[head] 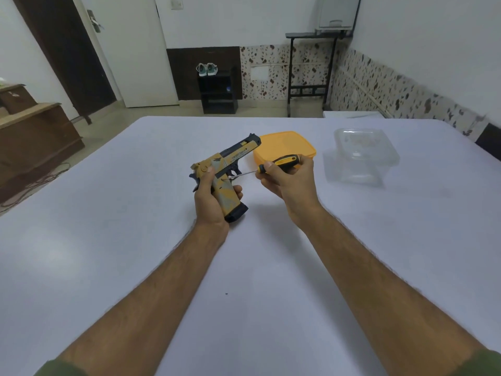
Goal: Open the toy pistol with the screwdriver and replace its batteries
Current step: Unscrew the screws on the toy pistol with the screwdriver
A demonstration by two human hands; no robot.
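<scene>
**Left hand grips pistol, right hand on driver at grip screw**

Left hand (210, 198) is wrapped around the grip of the tan-and-black plastic toy pistol (226, 169), held above the white table (162, 240) at frame centre, muzzle aimed upper right. Right hand (287, 176) is clamped on the yellow-and-black-handled screwdriver (282, 162); the metal tip sits on the side of the grip, apparently in a screw, though the head is too small to confirm.

To do it well: keep the shaft square to the screw, push in before turning, brace the pistol against twisting.

Orange plastic lid (287, 145) lies just behind the pistol; clear plastic container (363, 156) sits to its right. Batteries not visible.
</scene>
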